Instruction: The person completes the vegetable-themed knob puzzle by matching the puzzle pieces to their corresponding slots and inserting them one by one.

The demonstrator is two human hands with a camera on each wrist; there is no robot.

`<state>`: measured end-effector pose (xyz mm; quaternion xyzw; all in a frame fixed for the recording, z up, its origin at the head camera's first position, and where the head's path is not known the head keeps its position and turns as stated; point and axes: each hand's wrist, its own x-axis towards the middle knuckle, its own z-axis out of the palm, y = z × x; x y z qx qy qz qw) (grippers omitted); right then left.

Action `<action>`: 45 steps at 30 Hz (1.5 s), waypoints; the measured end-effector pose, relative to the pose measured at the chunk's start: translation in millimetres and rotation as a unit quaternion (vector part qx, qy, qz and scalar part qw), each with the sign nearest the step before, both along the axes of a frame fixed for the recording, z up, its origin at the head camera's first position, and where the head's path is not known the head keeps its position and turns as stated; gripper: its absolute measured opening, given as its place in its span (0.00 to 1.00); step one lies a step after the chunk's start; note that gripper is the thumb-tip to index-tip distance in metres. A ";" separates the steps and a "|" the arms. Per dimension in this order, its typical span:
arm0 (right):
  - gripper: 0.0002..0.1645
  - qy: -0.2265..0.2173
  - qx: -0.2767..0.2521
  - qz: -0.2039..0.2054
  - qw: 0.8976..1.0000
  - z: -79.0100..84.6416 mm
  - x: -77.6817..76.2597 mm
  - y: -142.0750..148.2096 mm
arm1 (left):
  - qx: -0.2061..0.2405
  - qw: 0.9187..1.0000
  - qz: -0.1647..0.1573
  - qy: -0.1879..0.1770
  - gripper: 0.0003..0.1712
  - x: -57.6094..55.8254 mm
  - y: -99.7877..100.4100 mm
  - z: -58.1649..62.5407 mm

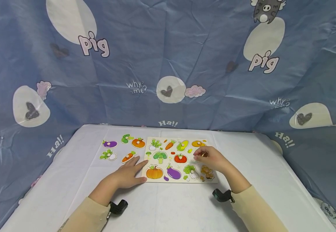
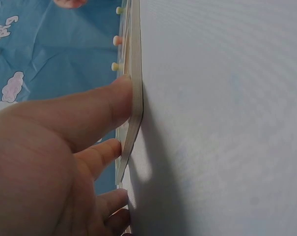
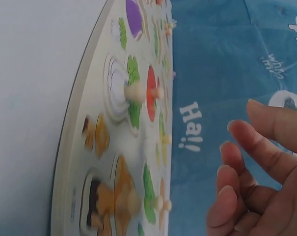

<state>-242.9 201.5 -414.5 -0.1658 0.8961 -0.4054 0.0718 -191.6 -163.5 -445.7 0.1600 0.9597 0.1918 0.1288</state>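
Note:
A puzzle board (image 1: 182,181) with vegetable pictures lies on the table. My left hand (image 1: 128,175) is spread at its left edge, and in the left wrist view the thumb (image 2: 120,101) touches the board's edge. Over the board's right side hovers my right hand (image 1: 210,158), hiding part of it. The right wrist view shows those fingers loosely bent, apart from the board, with nothing between them. Knobbed pieces sit in the board: a tomato (image 1: 181,158), a bok choy (image 3: 133,93) and a mushroom (image 3: 128,201) among them.
Left of the board lie several loose knobbed pieces: an eggplant (image 1: 110,144), a broccoli (image 1: 126,138), a pumpkin (image 1: 138,143), a white radish (image 1: 108,155) and a carrot (image 1: 128,156). A white cloth (image 1: 168,209) covers the table. Behind hangs a blue printed curtain (image 1: 142,64).

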 end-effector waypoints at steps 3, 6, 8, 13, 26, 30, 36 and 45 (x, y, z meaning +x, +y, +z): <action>0.07 0.005 0.009 0.003 1.000 2.8 3.6 7.1 | 0.000 1.000 0.002 0.001 0.43 0.4 0.1 0.3; 0.09 0.007 0.012 0.011 1.000 6.2 7.4 15.3 | -0.001 1.000 0.001 0.002 0.43 0.8 0.0 0.7; 0.10 0.008 0.013 0.017 1.000 8.0 9.9 21.3 | 0.000 1.000 0.000 0.002 0.43 0.9 -0.2 0.6; 0.15 0.016 0.019 0.024 0.999 10.3 14.4 37.7 | 0.000 1.000 0.000 0.001 0.43 0.6 0.0 -0.1; 0.24 0.010 0.100 0.020 0.995 8.8 25.1 74.7 | -0.003 1.000 0.007 0.000 0.44 0.3 2.1 -0.1; 0.28 -0.016 0.119 0.019 0.993 6.9 30.6 79.5 | -0.003 1.000 0.008 0.000 0.44 0.1 1.4 0.0; 0.35 -0.029 0.142 0.051 0.988 -0.6 32.9 81.4 | -0.008 1.000 0.014 -0.005 0.43 -0.5 1.3 -0.1; 0.46 -0.053 0.170 0.038 0.983 -11.1 31.3 76.9 | -0.009 1.000 0.018 -0.003 0.44 -2.2 2.1 -2.8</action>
